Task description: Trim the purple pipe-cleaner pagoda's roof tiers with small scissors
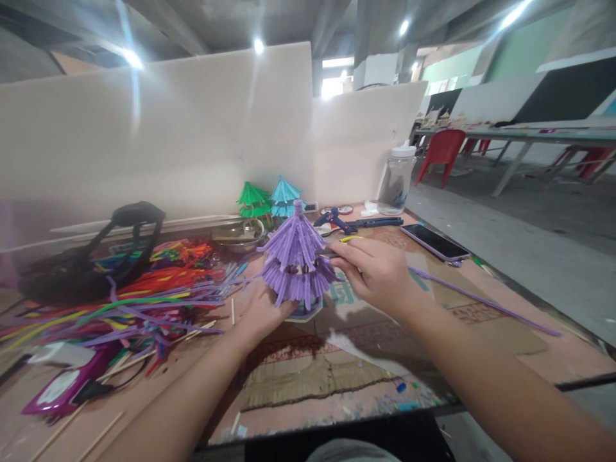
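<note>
A purple pagoda model [298,282] with two tiers of pipe-cleaner roofs stands upright in front of me. My left hand [264,311] grips it low on its left side, with most of the fingers hidden behind the lower roof. At the right edge of the upper roof, my right hand [373,269] is closed in a pinch on a slim dark tool [328,253], whose kind I cannot make out. Below the roofs, part of the pale base [308,313] shows. Green [253,200] and light blue [285,196] pagoda models stand behind it.
Loose pipe cleaners [158,289] and a black bag [96,256] crowd the left. A glue gun [337,220], a phone [436,242] and a clear bottle [398,179] lie or stand at the back right. Cardboard [317,378] covers the table's middle; a white partition [192,128] rises behind.
</note>
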A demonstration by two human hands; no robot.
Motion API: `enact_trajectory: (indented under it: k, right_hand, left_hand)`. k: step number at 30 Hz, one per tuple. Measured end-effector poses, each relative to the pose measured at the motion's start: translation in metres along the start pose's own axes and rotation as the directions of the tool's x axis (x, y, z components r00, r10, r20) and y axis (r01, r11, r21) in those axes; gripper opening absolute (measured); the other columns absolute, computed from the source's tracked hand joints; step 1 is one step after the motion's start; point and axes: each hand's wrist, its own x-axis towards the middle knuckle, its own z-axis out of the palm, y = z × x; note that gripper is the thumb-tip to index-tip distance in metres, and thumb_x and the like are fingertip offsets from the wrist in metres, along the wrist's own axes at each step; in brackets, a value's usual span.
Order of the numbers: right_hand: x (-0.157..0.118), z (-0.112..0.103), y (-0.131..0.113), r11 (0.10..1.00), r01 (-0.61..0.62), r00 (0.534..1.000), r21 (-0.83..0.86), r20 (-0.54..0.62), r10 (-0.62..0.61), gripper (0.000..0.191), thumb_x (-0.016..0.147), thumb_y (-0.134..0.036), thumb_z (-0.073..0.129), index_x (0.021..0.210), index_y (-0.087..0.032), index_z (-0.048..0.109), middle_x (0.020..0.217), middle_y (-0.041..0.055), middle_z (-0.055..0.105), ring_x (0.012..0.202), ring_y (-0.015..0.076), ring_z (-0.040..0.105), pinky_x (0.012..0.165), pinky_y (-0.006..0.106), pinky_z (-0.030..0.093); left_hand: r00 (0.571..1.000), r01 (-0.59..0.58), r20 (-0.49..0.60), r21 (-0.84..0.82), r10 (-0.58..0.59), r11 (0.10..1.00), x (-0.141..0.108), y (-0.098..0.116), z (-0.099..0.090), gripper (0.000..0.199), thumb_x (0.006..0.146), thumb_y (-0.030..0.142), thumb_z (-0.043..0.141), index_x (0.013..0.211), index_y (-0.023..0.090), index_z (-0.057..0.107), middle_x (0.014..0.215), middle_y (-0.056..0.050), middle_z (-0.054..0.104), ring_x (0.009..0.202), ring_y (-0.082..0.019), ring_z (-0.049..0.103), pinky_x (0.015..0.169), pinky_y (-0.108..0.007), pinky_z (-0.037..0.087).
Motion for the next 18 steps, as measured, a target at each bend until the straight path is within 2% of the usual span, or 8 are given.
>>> enact_trajectory:
  k: [4, 10, 18]
  right_hand:
    - [-0.0005, -0.0001, 0.0005, 1.0, -0.009, 1.0, -0.003, 0.001, 0.009, 0.026, 0.101, -0.031, 0.05, 0.107, -0.014, 0.068, 0.078, 0.0046, 0.069, 0.07, 0.016, 0.062, 0.066, 0.029, 0.041]
    - [-0.0006, -0.0011, 0.0024, 1.0, -0.007, 1.0, 0.012, -0.019, 0.008, 0.024, 0.1, -0.029, 0.052, 0.108, -0.013, 0.068, 0.086, 0.0074, 0.073, 0.077, 0.0171, 0.066, 0.069, 0.029, 0.044]
    - [-0.0002, 0.0, 0.0017, 1.0, -0.011, 1.0, 0.009, -0.015, 0.011, 0.024, 0.1, -0.03, 0.053, 0.108, -0.013, 0.068, 0.082, 0.0054, 0.071, 0.072, 0.0165, 0.063, 0.067, 0.029, 0.042]
  left_hand:
    - [1.0, -0.007, 0.011, -0.001, 0.007, 1.0, -0.0004, 0.0015, -0.0009, 0.051, 0.083, 0.045, 0.053, 0.125, 0.018, 0.067, 0.129, -0.007, 0.07, 0.124, -0.028, 0.061, 0.108, -0.037, 0.046]
    - [1.0, 0.002, 0.007, 0.024, -0.002, 1.0, -0.0001, 0.0004, -0.0015, 0.051, 0.083, 0.042, 0.054, 0.125, 0.016, 0.067, 0.131, -0.01, 0.069, 0.126, -0.029, 0.061, 0.108, -0.037, 0.047]
    - [1.0, -0.01, 0.007, 0.053, 0.009, 0.999, 0.0001, -0.0038, 0.0001, 0.047, 0.084, 0.041, 0.052, 0.12, 0.016, 0.069, 0.126, -0.011, 0.072, 0.122, -0.029, 0.063, 0.107, -0.038, 0.047]
